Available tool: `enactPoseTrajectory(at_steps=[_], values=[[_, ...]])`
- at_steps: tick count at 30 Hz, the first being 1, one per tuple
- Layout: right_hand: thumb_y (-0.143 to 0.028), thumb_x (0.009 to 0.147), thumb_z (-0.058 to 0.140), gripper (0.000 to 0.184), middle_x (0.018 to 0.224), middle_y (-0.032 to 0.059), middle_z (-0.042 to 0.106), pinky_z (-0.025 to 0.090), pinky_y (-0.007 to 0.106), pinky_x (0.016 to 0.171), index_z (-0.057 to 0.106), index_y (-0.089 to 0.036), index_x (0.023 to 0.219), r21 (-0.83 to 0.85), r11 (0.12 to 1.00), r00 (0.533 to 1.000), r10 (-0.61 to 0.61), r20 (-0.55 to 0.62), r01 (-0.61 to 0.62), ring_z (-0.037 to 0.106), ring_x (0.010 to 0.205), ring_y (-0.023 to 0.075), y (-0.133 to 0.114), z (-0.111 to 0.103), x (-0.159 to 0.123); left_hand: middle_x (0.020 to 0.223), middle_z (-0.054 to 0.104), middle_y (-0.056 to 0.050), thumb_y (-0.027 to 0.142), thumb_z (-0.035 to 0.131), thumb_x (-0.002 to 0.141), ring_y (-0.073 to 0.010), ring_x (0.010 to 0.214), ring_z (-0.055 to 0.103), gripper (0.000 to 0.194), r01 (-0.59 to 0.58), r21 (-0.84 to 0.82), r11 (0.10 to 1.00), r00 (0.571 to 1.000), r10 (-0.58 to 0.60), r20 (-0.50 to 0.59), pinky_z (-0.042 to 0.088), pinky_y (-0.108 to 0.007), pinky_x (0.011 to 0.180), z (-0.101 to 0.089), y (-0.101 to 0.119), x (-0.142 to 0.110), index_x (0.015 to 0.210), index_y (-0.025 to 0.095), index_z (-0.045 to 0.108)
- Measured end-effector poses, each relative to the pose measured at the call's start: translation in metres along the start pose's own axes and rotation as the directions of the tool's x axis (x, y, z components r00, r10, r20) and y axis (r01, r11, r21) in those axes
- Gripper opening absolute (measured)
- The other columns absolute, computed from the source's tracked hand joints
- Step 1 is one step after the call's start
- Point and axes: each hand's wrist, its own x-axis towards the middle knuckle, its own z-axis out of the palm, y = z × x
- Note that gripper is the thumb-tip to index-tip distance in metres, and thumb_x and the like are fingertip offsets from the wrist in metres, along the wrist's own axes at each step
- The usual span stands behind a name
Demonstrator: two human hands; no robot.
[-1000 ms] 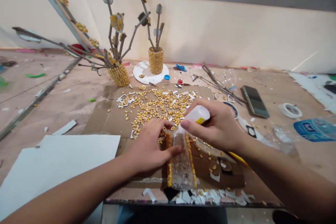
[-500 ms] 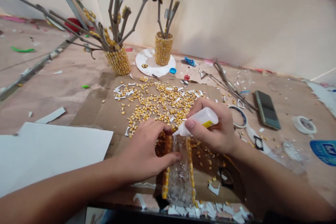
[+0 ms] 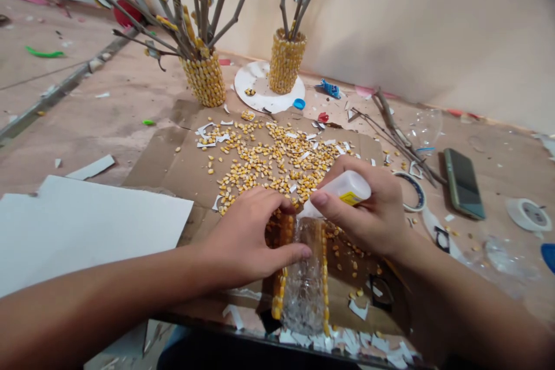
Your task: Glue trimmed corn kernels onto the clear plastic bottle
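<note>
Right hand (image 3: pixel 368 208) tips white squeeze bottle (image 3: pixel 349 188) over clear plastic bottle (image 3: pixel 306 286).
Right fingers closed round squeeze bottle, nozzle at clear bottle's far end, contact unclear; left hand (image 3: pixel 249 234) holds clear bottle, thumb on top, fingers curved at left side. Clear bottle lies near centre, kernel rows left and right; loose corn kernels (image 3: pixel 247 170) beyond on cardboard (image 3: pixel 151 167).
</note>
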Motion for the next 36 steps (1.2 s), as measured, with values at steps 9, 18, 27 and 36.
enactPoseTrajectory(at_steps=[9,18,27,36], values=[[-0.043,0.093,0.076,0.038,0.057,-0.0055,0.054,0.034,0.027,0.050,0.054,-0.023,0.070,-0.017,0.999,0.999,-0.030,-0.027,0.029,0.045,0.048,0.0095,-0.0049,0.0039,-0.0002,0.100,0.071,-0.006,0.047,0.088,0.074,-0.0280,0.096,0.065,0.043,0.000,0.007,1.000,1.000,0.000,-0.015,0.047,-0.042,0.085,-0.0008,0.0020,0.0019,0.101,0.020,0.068],[-0.053,0.093,0.076,0.044,0.055,-0.0052,0.055,0.033,0.028,0.047,0.055,-0.023,0.070,-0.035,0.998,0.999,-0.043,-0.011,0.043,0.045,0.045,0.0095,-0.0075,0.0041,-0.0013,0.100,0.072,-0.006,0.044,0.087,0.075,-0.0274,0.096,0.064,0.041,0.023,0.009,1.000,1.000,-0.023,0.013,0.047,-0.041,0.085,-0.0028,0.0041,0.0013,0.102,0.019,0.069],[-0.050,0.094,0.076,0.042,0.056,-0.0055,0.055,0.032,0.027,0.045,0.054,-0.023,0.071,-0.037,0.997,0.997,-0.076,-0.016,0.075,0.044,0.045,0.0085,-0.0077,0.0048,-0.0018,0.107,0.074,-0.009,0.044,0.085,0.076,-0.0291,0.099,0.066,0.039,0.045,0.003,0.999,0.999,-0.045,0.022,0.049,-0.044,0.087,-0.0026,0.0050,0.0020,0.102,0.020,0.070],[-0.043,0.093,0.077,0.036,0.056,-0.0057,0.057,0.033,0.026,0.046,0.057,-0.022,0.074,-0.075,0.992,0.995,-0.100,-0.018,0.098,0.046,0.045,0.0085,-0.0105,-0.0003,-0.0045,0.107,0.074,-0.007,0.044,0.085,0.076,-0.0287,0.101,0.066,0.039,0.047,-0.003,0.999,0.999,-0.047,0.022,0.049,-0.043,0.087,-0.0034,0.0057,0.0029,0.103,0.021,0.071]])
